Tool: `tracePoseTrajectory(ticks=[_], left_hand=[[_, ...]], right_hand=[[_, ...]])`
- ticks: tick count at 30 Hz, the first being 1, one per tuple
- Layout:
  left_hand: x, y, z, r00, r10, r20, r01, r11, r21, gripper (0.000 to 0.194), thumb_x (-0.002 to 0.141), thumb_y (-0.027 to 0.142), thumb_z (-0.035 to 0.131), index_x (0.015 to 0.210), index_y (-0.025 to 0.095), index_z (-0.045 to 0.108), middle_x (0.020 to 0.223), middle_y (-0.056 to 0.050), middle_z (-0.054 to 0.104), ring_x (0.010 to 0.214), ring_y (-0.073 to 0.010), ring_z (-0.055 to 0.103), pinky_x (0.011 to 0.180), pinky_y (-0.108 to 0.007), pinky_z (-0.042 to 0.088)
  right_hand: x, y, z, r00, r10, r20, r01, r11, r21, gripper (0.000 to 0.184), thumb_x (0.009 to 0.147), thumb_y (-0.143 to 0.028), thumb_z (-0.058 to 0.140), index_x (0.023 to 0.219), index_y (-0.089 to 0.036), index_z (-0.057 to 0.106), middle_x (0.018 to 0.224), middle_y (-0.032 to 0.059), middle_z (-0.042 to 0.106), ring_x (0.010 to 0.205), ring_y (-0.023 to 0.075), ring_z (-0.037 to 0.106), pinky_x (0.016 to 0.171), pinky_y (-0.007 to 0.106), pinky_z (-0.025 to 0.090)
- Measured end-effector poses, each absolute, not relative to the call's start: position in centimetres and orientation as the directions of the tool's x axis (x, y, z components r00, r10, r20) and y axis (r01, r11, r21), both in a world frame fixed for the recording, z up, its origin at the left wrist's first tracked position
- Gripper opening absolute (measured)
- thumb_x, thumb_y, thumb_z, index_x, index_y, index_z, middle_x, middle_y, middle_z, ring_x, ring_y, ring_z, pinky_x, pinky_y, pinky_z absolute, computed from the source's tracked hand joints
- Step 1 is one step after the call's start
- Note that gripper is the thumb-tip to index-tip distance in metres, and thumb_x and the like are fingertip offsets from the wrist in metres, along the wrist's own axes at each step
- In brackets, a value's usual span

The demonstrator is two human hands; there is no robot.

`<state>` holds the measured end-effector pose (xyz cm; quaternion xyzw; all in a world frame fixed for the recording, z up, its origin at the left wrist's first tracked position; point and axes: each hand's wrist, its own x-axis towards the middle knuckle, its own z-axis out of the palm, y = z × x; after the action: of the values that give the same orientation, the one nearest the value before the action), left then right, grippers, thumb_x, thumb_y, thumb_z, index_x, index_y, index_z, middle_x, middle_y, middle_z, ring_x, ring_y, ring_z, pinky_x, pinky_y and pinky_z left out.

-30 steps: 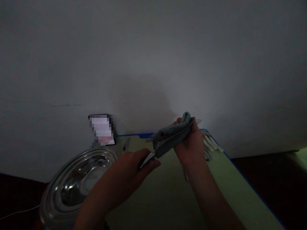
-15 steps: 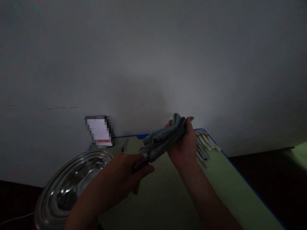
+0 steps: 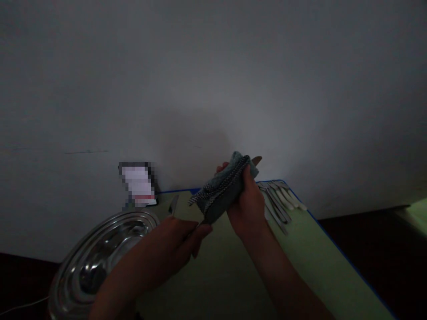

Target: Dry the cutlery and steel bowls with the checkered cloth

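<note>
My left hand [image 3: 182, 240] pinches the handle end of a table knife [image 3: 208, 217] above the green mat [image 3: 316, 262]. My right hand [image 3: 247, 206] is closed around a grey-blue cloth [image 3: 222, 189] that is wrapped over the knife's blade. The blade's tip [image 3: 256, 160] sticks out past the cloth at the upper right. Both hands are raised a little above the mat, close to the wall. The scene is dim.
A shiny oval steel tray [image 3: 100, 253] lies at the left, with another knife [image 3: 173, 204] just behind it. A row of several utensils [image 3: 280, 200] lies at the mat's far right corner. A small blurred card [image 3: 138, 184] leans on the grey wall.
My right hand with the cloth has slid up along the blade and slightly left, and the knife tip now shows beyond the cloth. My left hand kept its hold on the handle.
</note>
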<state>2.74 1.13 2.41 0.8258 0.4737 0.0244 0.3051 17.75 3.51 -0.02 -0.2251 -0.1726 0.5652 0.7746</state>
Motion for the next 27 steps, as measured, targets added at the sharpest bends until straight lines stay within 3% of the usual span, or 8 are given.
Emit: tracePoseTrajectory(ticks=[5,10,15,18,21,27], left_hand=[[2.5,1.2,1.7,0.588,0.756,-0.287,0.763,-0.401,0.507,0.049,0.090,0.053,0.035,0.070,0.018,0.063,0.061,0.002,0.062,0.055,-0.0117,0.058,0.054,-0.024,0.036],[2.3,1.0,1.8,0.585,0.752,-0.304,0.768,-0.394,0.504,0.053,0.090,0.054,0.031,0.067,0.018,0.062,0.053,0.002,0.057,0.049,-0.0114,0.055,0.051,-0.024,0.036],[2.4,1.2,2.5,0.582,0.777,-0.240,0.776,-0.443,0.449,0.047,0.091,0.047,0.033,0.072,0.019,0.065,0.064,-0.001,0.065,0.059,-0.0131,0.060,0.058,-0.025,0.038],[2.8,1.2,2.4,0.577,0.784,-0.230,0.782,-0.449,0.432,0.050,0.091,0.049,0.031,0.072,0.018,0.066,0.061,-0.001,0.064,0.056,-0.0133,0.059,0.056,-0.025,0.037],[3.2,1.2,2.1,0.567,0.790,-0.234,0.783,-0.427,0.453,0.051,0.091,0.051,0.032,0.069,0.018,0.064,0.051,0.002,0.058,0.049,-0.0118,0.056,0.053,-0.024,0.036],[3.5,1.1,1.8,0.563,0.786,-0.258,0.773,-0.389,0.501,0.046,0.086,0.055,0.042,0.064,0.019,0.058,0.047,0.005,0.054,0.045,-0.0116,0.055,0.049,-0.023,0.035]], right_hand=[[19.7,4.2,0.3,0.397,0.915,-0.066,-0.803,0.312,-0.508,0.024,0.086,-0.044,0.050,0.080,-0.023,0.061,0.068,-0.0055,0.063,0.062,0.0071,0.059,0.062,0.021,0.051],[20.6,4.1,0.6,0.302,0.949,-0.089,-0.868,0.235,-0.437,0.037,0.087,-0.045,0.044,0.060,-0.020,0.047,0.049,-0.0076,0.041,0.042,0.0037,0.039,0.041,0.016,0.035],[18.9,3.6,0.5,0.258,0.965,-0.053,-0.848,0.200,-0.490,0.037,0.084,-0.049,0.048,0.060,-0.021,0.042,0.052,-0.0082,0.035,0.042,0.0038,0.032,0.041,0.017,0.031],[17.9,3.4,0.4,0.216,0.973,-0.080,-0.864,0.152,-0.480,0.038,0.081,-0.051,0.051,0.061,-0.020,0.044,0.052,-0.0082,0.036,0.042,0.0034,0.031,0.040,0.017,0.031],[17.5,3.4,0.3,0.199,0.977,-0.074,-0.889,0.148,-0.434,0.037,0.080,-0.049,0.054,0.060,-0.020,0.045,0.053,-0.0078,0.039,0.042,0.0027,0.034,0.040,0.016,0.032],[17.7,3.5,0.2,0.231,0.964,-0.132,-0.852,0.135,-0.507,0.029,0.081,-0.047,0.053,0.070,-0.020,0.055,0.055,-0.0063,0.049,0.046,0.0052,0.046,0.047,0.019,0.041]])
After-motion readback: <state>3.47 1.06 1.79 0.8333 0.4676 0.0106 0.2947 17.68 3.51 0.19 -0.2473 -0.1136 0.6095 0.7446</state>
